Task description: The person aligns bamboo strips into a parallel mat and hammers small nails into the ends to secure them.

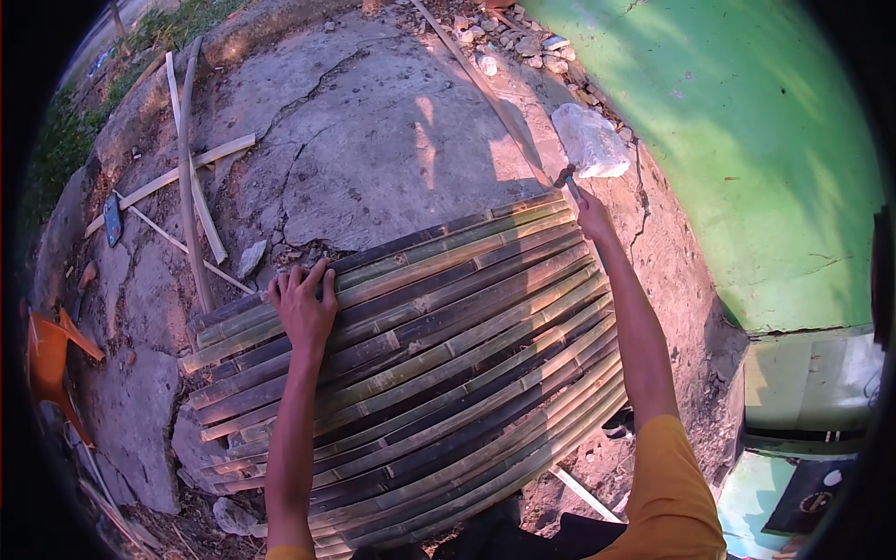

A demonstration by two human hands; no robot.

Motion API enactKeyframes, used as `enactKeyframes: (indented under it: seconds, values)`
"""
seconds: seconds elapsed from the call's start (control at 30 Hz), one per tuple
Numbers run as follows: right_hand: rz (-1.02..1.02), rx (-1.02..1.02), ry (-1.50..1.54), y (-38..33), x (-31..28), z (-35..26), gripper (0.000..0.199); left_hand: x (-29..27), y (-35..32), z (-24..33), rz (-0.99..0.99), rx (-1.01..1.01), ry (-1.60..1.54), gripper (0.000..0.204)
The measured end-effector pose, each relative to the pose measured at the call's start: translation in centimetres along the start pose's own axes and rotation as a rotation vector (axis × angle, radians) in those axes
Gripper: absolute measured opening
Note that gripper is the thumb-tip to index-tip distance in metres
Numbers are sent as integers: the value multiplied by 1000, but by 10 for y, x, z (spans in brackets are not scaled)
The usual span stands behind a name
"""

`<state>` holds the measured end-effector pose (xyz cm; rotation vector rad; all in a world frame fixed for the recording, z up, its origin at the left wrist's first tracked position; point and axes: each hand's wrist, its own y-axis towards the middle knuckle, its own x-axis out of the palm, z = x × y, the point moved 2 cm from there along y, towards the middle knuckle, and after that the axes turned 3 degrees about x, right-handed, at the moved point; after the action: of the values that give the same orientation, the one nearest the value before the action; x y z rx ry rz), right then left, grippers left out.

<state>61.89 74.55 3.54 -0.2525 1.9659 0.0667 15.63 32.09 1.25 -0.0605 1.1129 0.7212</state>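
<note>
The right hand (591, 213) was closed around a slim teal tool (571, 184), its kind too small to tell, at the far right corner of a panel of bamboo slats (457, 347). The left hand (306, 303) lay on the panel's far edge toward the left, its fingers loosely spread and bent over the outermost slats. The panel rested in front of the person, its green, tan and dark slats running side by side from left to right, over cracked concrete (373, 149). A clear plastic bag (588, 140) sat just beyond the right hand, near a green wall (728, 149). A long wooden strip (485, 89) reached away from that corner, while pale strips (207, 215) crossed at the left, beyond an orange chair (49, 359)
</note>
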Motion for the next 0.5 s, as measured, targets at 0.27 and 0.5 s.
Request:
enactKeyframes:
  seconds: [0.27, 0.5]
  values:
    - [77, 99, -194, -48, 18, -50, 50, -17, -2, -4, 9, -15, 25, 26]
    - [255, -8, 88, -62, 2, -92, 50, -24, -8, -18, 0, -26, 93, 26]
